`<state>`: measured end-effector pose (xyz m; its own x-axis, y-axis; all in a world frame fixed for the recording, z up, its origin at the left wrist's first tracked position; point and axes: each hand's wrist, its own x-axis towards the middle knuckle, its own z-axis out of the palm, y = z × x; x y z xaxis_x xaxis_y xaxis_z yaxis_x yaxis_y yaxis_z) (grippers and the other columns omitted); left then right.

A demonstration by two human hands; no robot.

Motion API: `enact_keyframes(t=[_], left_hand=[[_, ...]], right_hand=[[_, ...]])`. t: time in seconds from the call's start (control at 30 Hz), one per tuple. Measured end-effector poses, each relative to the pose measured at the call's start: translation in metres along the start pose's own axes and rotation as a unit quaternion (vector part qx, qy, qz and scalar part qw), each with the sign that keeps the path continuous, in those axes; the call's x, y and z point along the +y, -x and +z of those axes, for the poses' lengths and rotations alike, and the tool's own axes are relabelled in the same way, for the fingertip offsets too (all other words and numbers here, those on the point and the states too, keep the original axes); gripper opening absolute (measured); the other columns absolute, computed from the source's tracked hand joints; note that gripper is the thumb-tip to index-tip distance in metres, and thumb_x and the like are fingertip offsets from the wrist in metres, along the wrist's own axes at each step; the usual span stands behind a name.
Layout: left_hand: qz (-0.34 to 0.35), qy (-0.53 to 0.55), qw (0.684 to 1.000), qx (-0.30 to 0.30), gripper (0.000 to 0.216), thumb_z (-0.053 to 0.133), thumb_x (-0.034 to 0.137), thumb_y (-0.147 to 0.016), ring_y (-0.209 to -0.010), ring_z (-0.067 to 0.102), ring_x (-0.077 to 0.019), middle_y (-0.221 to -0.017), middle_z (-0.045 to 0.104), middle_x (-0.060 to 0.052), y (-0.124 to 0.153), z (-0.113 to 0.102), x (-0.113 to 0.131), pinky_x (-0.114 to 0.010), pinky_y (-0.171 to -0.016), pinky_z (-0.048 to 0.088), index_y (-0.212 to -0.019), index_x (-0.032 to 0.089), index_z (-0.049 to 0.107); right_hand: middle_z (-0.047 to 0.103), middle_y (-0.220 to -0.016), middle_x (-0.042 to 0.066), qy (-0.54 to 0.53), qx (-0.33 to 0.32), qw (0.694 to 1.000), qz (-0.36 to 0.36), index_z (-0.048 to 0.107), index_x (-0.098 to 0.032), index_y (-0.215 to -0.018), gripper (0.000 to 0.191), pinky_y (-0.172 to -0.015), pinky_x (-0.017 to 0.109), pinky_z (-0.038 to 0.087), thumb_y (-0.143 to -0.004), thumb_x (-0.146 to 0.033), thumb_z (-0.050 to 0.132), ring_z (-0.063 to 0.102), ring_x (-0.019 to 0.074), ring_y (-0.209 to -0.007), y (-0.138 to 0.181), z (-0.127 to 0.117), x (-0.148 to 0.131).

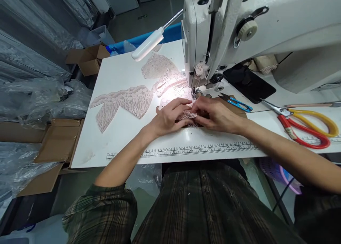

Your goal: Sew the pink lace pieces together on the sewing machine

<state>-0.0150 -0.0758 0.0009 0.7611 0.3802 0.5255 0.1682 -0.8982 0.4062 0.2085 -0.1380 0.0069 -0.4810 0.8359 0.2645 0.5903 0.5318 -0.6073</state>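
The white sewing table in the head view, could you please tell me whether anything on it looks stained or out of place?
Yes, a faint brownish smudge marks the white tabletop near its front left corner, odd because the surface around it is plain white.

**White tabletop (114, 73) bears a sewing machine (197, 41) and lace**

The tabletop spans the middle of the frame, a printed ruler scale (183, 151) running along its near edge. At center left, a pale lace cutout (137, 102) lies flat, its points toward the bottom. Above it, at upper center, lies a second lace piece (157, 64). Brightly lit pink lace (176, 89) gathers by the machine in the center. Right of that, blue snips (237, 103) lie partly over a brown sheet (236, 111). Farther up are a black phone-like slab (250, 82) and a beige cloth bundle (266, 63). At the right edge, red-and-yellow-handled scissors (286, 125) rest beside a thin stick (306, 104).
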Motion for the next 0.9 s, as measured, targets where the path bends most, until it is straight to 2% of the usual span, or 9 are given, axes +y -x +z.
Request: enact_keyframes(t=[0.07,0.17,0.27,0.33,0.5,0.6,0.67,0.8,0.9], left_hand=[[-0.005,-0.021,1.000,0.009,0.022,0.063,0.034,-0.098,-0.106,0.071,-0.0202,-0.115,0.071,-0.015,0.001,0.005,0.002,-0.037,-0.083,0.064,-0.106,0.014,0.067],[-0.073,-0.006,0.996,0.058,0.017,0.054,0.025,-0.101,-0.097,0.073,-0.0159,-0.106,0.076,-0.010,0.000,0.006,0.001,-0.032,-0.081,0.064,-0.100,0.015,0.068],[-0.140,0.026,0.985,0.100,0.021,0.056,0.031,-0.101,-0.091,0.073,-0.0145,-0.099,0.078,-0.007,-0.003,0.003,0.001,-0.031,-0.079,0.064,-0.094,0.017,0.069],[-0.149,0.033,0.982,0.109,0.021,0.059,0.032,-0.100,-0.089,0.074,-0.0146,-0.099,0.078,-0.007,-0.005,0.003,0.002,-0.031,-0.079,0.064,-0.090,0.017,0.070],[-0.044,0.005,0.997,0.057,0.011,0.061,0.015,-0.093,-0.095,0.076,-0.0168,-0.107,0.077,-0.011,0.001,0.011,0.002,-0.031,-0.082,0.066,-0.095,0.013,0.071],[0.032,-0.076,0.997,-0.010,0.016,0.055,0.009,-0.092,-0.099,0.075,-0.0187,-0.105,0.077,-0.010,0.006,0.016,-0.001,-0.042,-0.095,0.065,-0.097,0.013,0.069],[0.058,-0.117,0.991,-0.029,0.018,0.053,0.008,-0.091,-0.101,0.075,-0.0188,-0.105,0.077,-0.008,0.008,0.017,-0.003,-0.046,-0.100,0.062,-0.099,0.015,0.068],[0.082,-0.115,0.990,-0.028,0.019,0.054,0.010,-0.090,-0.103,0.074,-0.0198,-0.107,0.076,-0.009,0.008,0.016,-0.005,-0.047,-0.100,0.062,-0.103,0.015,0.067],[0.082,-0.109,0.990,-0.027,0.018,0.056,0.011,-0.091,-0.104,0.073,-0.0195,-0.110,0.075,-0.007,0.009,0.016,-0.004,-0.049,-0.102,0.059,-0.102,0.018,0.067]], right_hand=[[0.064,-0.087,0.006,-0.021,0.043,0.999,0.018,0.063,-0.019,-0.096,0.014,-0.067,0.032,0.049,-0.094,-0.031,0.055,0.057,0.0171,-0.070,0.001,-0.003,0.002],[0.065,-0.088,0.007,-0.003,0.090,0.995,0.049,0.065,-0.019,-0.102,0.017,-0.067,0.033,0.051,-0.095,-0.031,0.055,0.059,0.0170,-0.069,0.011,-0.008,0.004],[0.068,-0.109,0.014,0.046,0.070,0.996,0.012,0.067,-0.017,-0.114,0.025,-0.084,0.041,0.054,-0.097,-0.026,0.050,0.064,0.0248,-0.096,0.027,-0.002,0.002],[0.067,-0.123,0.016,0.087,0.039,0.995,-0.021,0.065,-0.015,-0.124,0.032,-0.094,0.049,0.050,-0.099,-0.027,0.049,0.060,0.0302,-0.114,0.037,0.009,-0.003],[0.066,-0.133,0.018,0.171,0.011,0.985,-0.029,0.064,-0.014,-0.129,0.035,-0.095,0.058,0.045,-0.100,-0.028,0.050,0.053,0.0366,-0.125,0.050,0.028,-0.020],[0.069,-0.127,0.017,0.141,-0.008,0.989,-0.041,0.068,-0.016,-0.125,0.034,-0.093,0.055,0.048,-0.099,-0.028,0.050,0.058,0.0345,-0.120,0.045,0.013,-0.015],[0.073,-0.117,0.013,0.084,-0.029,0.995,-0.040,0.072,-0.020,-0.116,0.030,-0.089,0.046,0.051,-0.095,-0.024,0.051,0.066,0.0281,-0.106,0.034,-0.005,-0.001],[0.076,-0.094,0.007,0.023,-0.036,0.997,0.059,0.075,-0.019,-0.098,0.030,-0.077,0.036,0.052,-0.086,-0.013,0.048,0.067,0.0208,-0.081,0.005,-0.031,0.030],[0.074,-0.089,0.007,0.018,0.035,0.990,0.133,0.074,-0.018,-0.094,0.027,-0.071,0.034,0.049,-0.088,-0.018,0.047,0.063,0.0190,-0.073,-0.004,-0.025,0.040]])
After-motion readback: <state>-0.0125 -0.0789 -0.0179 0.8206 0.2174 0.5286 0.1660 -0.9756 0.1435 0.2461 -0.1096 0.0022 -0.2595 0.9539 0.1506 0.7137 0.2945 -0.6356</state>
